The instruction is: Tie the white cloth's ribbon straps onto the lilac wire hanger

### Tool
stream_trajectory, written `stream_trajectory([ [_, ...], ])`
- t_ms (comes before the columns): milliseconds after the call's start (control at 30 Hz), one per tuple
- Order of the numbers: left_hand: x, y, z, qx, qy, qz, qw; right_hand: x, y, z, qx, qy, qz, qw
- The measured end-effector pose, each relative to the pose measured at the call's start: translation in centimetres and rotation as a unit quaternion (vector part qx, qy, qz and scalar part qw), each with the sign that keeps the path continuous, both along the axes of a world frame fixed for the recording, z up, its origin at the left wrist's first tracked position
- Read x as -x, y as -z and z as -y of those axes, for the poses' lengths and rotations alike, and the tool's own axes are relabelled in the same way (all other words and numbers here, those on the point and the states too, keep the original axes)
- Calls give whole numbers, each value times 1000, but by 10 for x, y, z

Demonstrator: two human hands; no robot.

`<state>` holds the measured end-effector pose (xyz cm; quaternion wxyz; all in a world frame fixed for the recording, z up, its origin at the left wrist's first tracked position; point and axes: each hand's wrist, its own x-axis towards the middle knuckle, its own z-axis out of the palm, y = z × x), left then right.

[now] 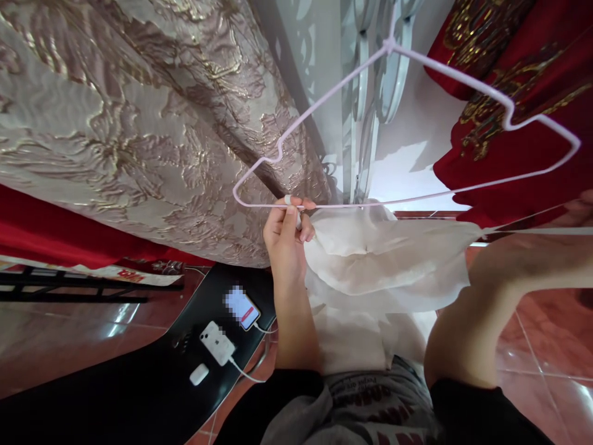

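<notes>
Black bench (pixel 115 383) with a glossy top, extending toward eight o'clock of the view. On it lies a phone with a lit screen (pixel 249 315), face up. At about seven o'clock from this phone lies a white phone (pixel 215 343), back uppermost; a white cable (pixel 245 372) leaves its lower end toward four o'clock. A small white case (pixel 199 374) rests near the white phone, at its seven o'clock. A small dark item (pixel 183 342), indistinct, lies at its nine o'clock. Reddish floor tiles (pixel 553 340) with pale joints show at four o'clock.
</notes>
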<state>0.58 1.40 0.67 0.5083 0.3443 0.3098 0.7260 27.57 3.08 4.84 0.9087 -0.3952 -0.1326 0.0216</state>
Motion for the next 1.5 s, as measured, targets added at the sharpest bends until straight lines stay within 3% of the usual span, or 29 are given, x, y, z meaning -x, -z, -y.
stream_trajectory([
  [67, -2, 1, -1, 0, 4, 2, 1000, 19, 2, 8, -101, 85, 107, 985],
  [100, -3, 2, -1, 4, 6, 2, 1000, 29, 4, 13, -115, 76, 170, 976],
  [167, -4, 4, -2, 16, 7, -1, 1000, 44, 7, 22, -53, -59, 298, 951],
  [200, -5, 5, -3, 20, 6, -4, 1000, 48, 7, 25, 5, -147, 365, 919],
  [267, -5, 6, -3, 19, -4, -12, 1000, 51, 6, 29, 120, -313, 483, 809],
  [333, -4, 6, -2, 10, -20, -20, 1000, 50, 3, 28, 188, -408, 543, 710],
  [367, -4, 6, -2, 5, -22, -23, 999, 48, 1, 26, 208, -420, 548, 693],
  [400, -4, 6, -1, 0, -21, -24, 999, 47, 0, 24, 220, -413, 539, 700],
  [500, -6, 6, 1, -16, -1, -23, 1000, 46, -1, 19, 227, -338, 490, 771],
  [533, -7, 6, 1, -19, 3, -23, 1000, 45, 0, 18, 228, -328, 479, 782],
  [633, -8, 12, 0, -13, -14, -17, 1000, 45, 2, 17, 232, -364, 478, 765],
  [700, -2, 17, -3, -15, -58, 0, 998, 47, 5, 19, 226, -382, 474, 761],
  [800, 20, 24, -3, -38, -142, 11, 989, 56, 8, 29, 213, -398, 453, 769],
  [900, 48, 24, 0, -63, -200, -38, 977, 65, 12, 36, 210, -407, 441, 772],
  [1033, 75, 14, -7, -139, -309, -126, 932, 68, 17, 34, 201, -412, 429, 779],
  [1167, 79, -4, -27, -198, -402, -196, 872, 63, 19, 31, 193, -416, 420, 783],
  [1300, 70, -32, -36, -194, -310, -290, 884, 60, 20, 32, 182, -447, 404, 777],
  [1400, 66, -53, -38, -223, -242, -367, 870, 60, 23, 31, 177, -445, 409, 777],
  [1500, 69, -64, -41, -188, -206, -420, 864, 62, 25, 30, 169, -441, 409, 780],
])
